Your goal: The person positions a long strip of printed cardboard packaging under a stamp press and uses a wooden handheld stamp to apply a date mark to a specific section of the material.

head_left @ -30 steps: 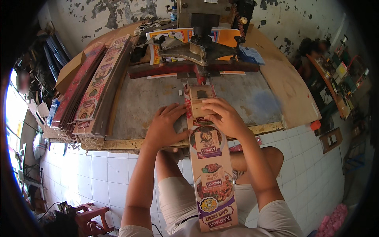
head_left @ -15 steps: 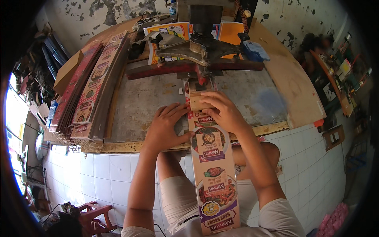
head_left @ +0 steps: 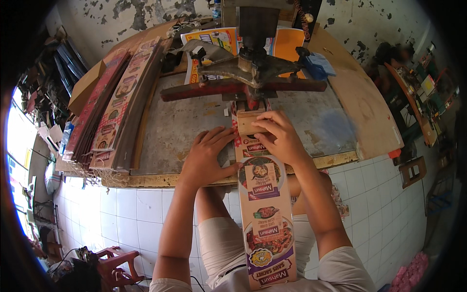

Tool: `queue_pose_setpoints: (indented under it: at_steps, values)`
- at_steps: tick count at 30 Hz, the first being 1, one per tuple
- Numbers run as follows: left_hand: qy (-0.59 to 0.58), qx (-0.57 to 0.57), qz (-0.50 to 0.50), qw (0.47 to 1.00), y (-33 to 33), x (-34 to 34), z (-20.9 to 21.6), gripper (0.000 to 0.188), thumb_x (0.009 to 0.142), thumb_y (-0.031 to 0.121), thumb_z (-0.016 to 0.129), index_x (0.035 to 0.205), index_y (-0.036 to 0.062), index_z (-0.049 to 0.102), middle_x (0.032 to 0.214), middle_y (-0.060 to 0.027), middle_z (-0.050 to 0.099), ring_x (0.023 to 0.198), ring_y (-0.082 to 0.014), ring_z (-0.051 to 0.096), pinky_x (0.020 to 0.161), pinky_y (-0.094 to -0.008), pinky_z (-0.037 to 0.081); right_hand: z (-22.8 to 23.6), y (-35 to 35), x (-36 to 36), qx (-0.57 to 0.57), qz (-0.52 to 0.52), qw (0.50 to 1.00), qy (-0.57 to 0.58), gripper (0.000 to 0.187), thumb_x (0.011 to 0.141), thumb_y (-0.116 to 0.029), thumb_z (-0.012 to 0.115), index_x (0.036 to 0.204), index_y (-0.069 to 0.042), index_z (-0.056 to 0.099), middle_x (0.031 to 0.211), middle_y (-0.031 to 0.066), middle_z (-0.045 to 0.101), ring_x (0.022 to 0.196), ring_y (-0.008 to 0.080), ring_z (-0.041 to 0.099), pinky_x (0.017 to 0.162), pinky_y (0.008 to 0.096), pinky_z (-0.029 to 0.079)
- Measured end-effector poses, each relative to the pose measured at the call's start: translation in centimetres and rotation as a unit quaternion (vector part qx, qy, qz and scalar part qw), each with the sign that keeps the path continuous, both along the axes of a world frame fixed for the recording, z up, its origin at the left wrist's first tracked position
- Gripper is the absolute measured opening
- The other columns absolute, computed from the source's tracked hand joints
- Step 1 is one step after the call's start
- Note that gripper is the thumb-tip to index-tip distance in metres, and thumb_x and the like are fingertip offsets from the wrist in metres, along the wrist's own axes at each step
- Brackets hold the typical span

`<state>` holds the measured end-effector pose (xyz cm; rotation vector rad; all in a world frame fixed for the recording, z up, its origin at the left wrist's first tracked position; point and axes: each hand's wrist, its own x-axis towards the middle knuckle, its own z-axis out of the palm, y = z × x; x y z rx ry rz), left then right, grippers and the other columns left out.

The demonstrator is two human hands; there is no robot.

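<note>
A long printed cardboard strip (head_left: 266, 199) runs from my lap up onto the metal-topped table, under the press head (head_left: 250, 68). On its far end lies a small wooden block (head_left: 247, 125), just below the red tip of the press; whether the tip touches it is hard to tell. My right hand (head_left: 281, 141) has its bent fingers and thumb at the block's right side, gripping it. My left hand (head_left: 206, 158) lies flat with fingers apart, its fingertips at the strip's left edge near the block and its thumb touching the strip lower down.
Stacks of long printed cardboard strips (head_left: 119, 104) stand at the table's left, with a brown carton (head_left: 86, 90) beside them. A blue plastic box (head_left: 318, 65) and colourful printed sheets (head_left: 211, 39) lie behind the press. A red plastic stool (head_left: 116, 265) stands lower left.
The press head sits slightly lower than before. My right fingers have drawn back a little to the right on the wooden block. My left hand stays in place.
</note>
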<state>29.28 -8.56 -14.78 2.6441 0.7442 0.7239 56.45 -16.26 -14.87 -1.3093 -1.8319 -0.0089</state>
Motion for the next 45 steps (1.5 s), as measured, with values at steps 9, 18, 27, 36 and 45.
queue_pose_setpoints:
  at_steps: [9,18,27,36,45]
  values:
    - [0.002,0.0,0.002,1.0,-0.1,-0.1,0.0,0.08,0.082,0.045,0.092,0.15,0.0098,0.071,0.162,-0.0104,0.067,0.158,-0.0331,0.054,0.132,-0.0569,0.039,-0.2,0.0,0.1,-0.006,0.006,1.0,0.014,0.036,0.09,-0.002,0.089,0.124,-0.005,0.078,0.129,0.007,0.068,0.122,0.0302,0.068,0.101,0.0435,0.061]
    - [-0.006,-0.006,-0.006,1.0,-0.2,-0.2,0.4,0.078,0.082,0.041,0.092,0.15,0.009,0.071,0.162,-0.0127,0.067,0.157,-0.0341,0.054,0.132,-0.0568,0.038,-0.2,0.0,0.9,0.046,-0.03,0.997,0.051,0.023,0.096,-0.007,0.084,0.118,-0.003,0.077,0.119,0.0116,0.072,0.12,0.033,0.069,0.097,0.0463,0.059]
    - [0.01,-0.015,-0.002,1.0,-0.5,0.2,0.8,0.08,0.08,0.038,0.092,0.151,0.009,0.07,0.162,-0.0124,0.066,0.158,-0.0346,0.053,0.132,-0.0567,0.037,-2.3,0.2,2.2,-0.004,-0.231,0.973,0.025,0.025,0.095,-0.007,0.077,0.12,-0.008,0.076,0.125,0.0135,0.072,0.124,0.0389,0.064,0.11,0.0526,0.048]
    - [0.02,-0.009,-0.003,1.0,-0.4,0.5,0.8,0.081,0.078,0.036,0.092,0.151,0.0085,0.07,0.161,-0.0131,0.067,0.158,-0.035,0.054,0.132,-0.0563,0.038,-3.4,0.4,2.2,-0.053,-0.226,0.969,-0.084,0.034,0.096,-0.01,0.074,0.129,-0.008,0.083,0.138,0.0078,0.071,0.133,0.0305,0.061,0.114,0.0496,0.046]
    - [0.026,-0.001,-0.002,1.0,-0.2,0.4,0.6,0.081,0.078,0.035,0.092,0.152,0.0091,0.07,0.16,-0.0144,0.067,0.158,-0.0351,0.054,0.132,-0.0567,0.038,-3.5,0.5,1.8,-0.042,-0.241,0.963,-0.109,0.031,0.099,-0.013,0.074,0.127,-0.007,0.084,0.137,0.0061,0.074,0.131,0.0293,0.062,0.111,0.0483,0.046]
